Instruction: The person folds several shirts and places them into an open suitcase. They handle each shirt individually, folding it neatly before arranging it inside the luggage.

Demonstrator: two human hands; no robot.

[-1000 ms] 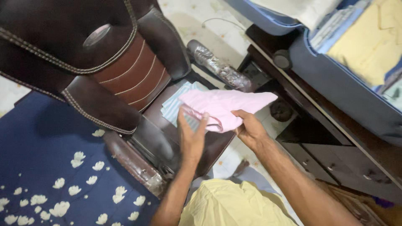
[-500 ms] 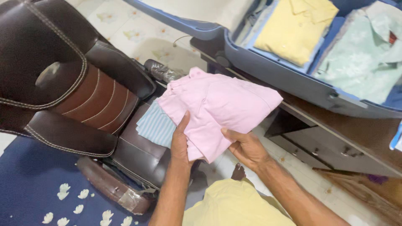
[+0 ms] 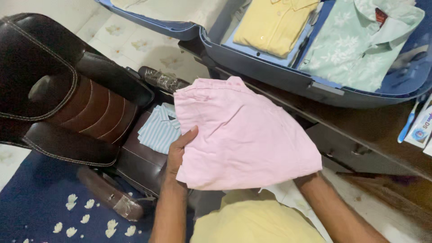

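Note:
A folded pink shirt (image 3: pixel 243 135) lies flat across both my hands, held in front of my chest. My left hand (image 3: pixel 178 150) grips its left edge, thumb on top. My right hand is hidden beneath the shirt's right side; only its forearm (image 3: pixel 333 211) shows. Just left of the pink shirt, a folded blue-striped shirt (image 3: pixel 159 130) rests on the seat of a dark brown leather chair (image 3: pixel 67 103). Beyond the pink shirt, an open blue suitcase (image 3: pixel 270 72) holds a folded yellow shirt (image 3: pixel 272 24) and a pale green patterned shirt (image 3: pixel 355 42).
The suitcase sits on a dark wooden cabinet (image 3: pixel 373 135) with drawers. A toothbrush (image 3: pixel 408 123) and a small box (image 3: pixel 420 130) lie at the cabinet's right end. A navy floral rug (image 3: pixel 45 211) covers the floor at left. Tiled floor (image 3: pixel 135 45) shows behind the chair.
The pink shirt has been lifted off the chair and brought up flat toward me, nearer the suitcase. My right hand slid beneath it. The view swung right, showing more of the suitcase.

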